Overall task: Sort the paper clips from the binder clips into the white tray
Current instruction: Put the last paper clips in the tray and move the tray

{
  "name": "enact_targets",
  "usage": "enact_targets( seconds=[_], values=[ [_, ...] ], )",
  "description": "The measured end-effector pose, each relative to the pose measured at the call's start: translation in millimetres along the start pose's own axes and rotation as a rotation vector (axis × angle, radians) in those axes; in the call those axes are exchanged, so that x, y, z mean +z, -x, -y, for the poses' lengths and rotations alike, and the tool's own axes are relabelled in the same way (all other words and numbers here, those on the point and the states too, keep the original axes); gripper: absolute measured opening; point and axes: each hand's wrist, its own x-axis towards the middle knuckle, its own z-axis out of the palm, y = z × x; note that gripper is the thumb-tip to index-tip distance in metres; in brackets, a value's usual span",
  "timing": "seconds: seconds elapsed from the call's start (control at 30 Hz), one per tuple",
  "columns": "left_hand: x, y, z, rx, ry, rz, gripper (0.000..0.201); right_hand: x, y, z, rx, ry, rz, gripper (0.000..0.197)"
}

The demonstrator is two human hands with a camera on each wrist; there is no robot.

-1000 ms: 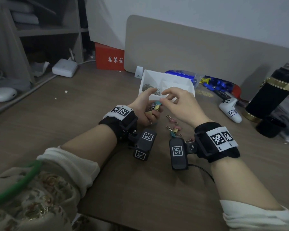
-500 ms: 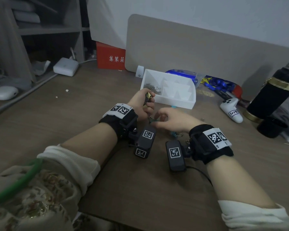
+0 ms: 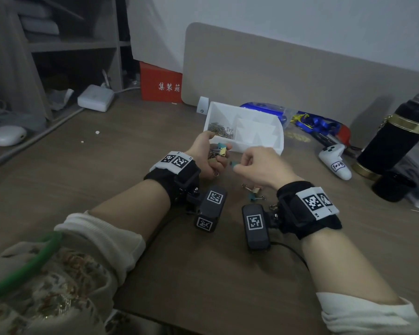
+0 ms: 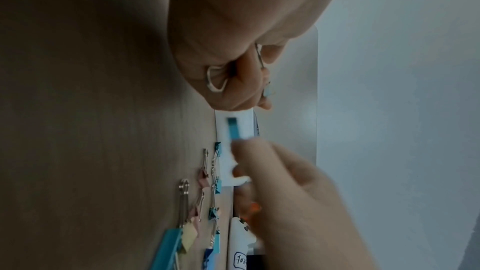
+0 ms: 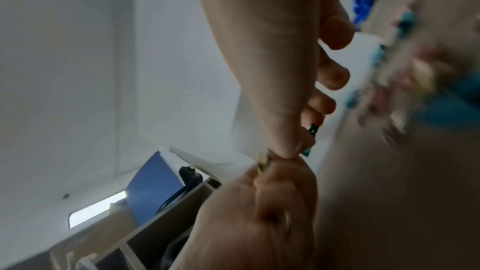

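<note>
My left hand (image 3: 211, 157) is curled round a bunch of small binder clips (image 3: 220, 151), teal and yellow ones showing, just in front of the white tray (image 3: 259, 148). My right hand (image 3: 249, 163) pinches a teal binder clip (image 3: 233, 163) between thumb and forefinger, close to the left hand. In the left wrist view that teal binder clip (image 4: 233, 128) shows against the white tray (image 4: 246, 115). The tray's left compartment holds a heap of silver paper clips (image 3: 221, 129). More binder clips (image 3: 254, 192) lie on the desk under my right wrist; several loose binder clips (image 4: 207, 192) show in the left wrist view.
A white game controller (image 3: 335, 160) and a black flask (image 3: 392, 146) stand to the right of the tray. Blue packaging (image 3: 307, 119) lies behind the tray against a beige divider (image 3: 288, 76). A red box (image 3: 161, 84), white adapter (image 3: 95, 97) and white mouse (image 3: 6, 135) sit at back left.
My right hand has risen from the desk with a teal binder clip and moved towards the left hand. My left hand stays near the tray front, holding its bunch.
</note>
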Motion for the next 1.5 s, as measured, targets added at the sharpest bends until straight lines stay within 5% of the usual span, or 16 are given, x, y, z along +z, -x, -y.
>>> enact_targets(
  seconds=[0.17, 0.37, 0.53, 0.97, 1.5],
  values=[
    [4.1, 1.7, 3.5, -0.081, -0.057, 0.027, 0.043, -29.9, 4.7, 8.6, -0.138, 0.050, -0.249, 0.020],
    [9.8, 8.9, 8.1, -0.097, -0.074, 0.026, 0.038, -16.5, 6.2, 18.5, -0.253, -0.067, -0.118, 0.014],
    [10.3, 6.0, 8.1, -0.101, -0.071, 0.075, 0.040, -22.5, 0.4, 2.9, -0.199, -0.099, -0.201, 0.018],
    [14.1, 4.1, 12.0, -0.139, -0.088, 0.126, 0.034, -25.8, 19.3, -19.8, 0.074, 0.088, 0.388, 0.044],
    [14.2, 3.0, 14.0, -0.104, -0.128, 0.100, 0.034, -14.6, 17.3, -13.4, 0.090, 0.058, 0.308, 0.010]
  ],
)
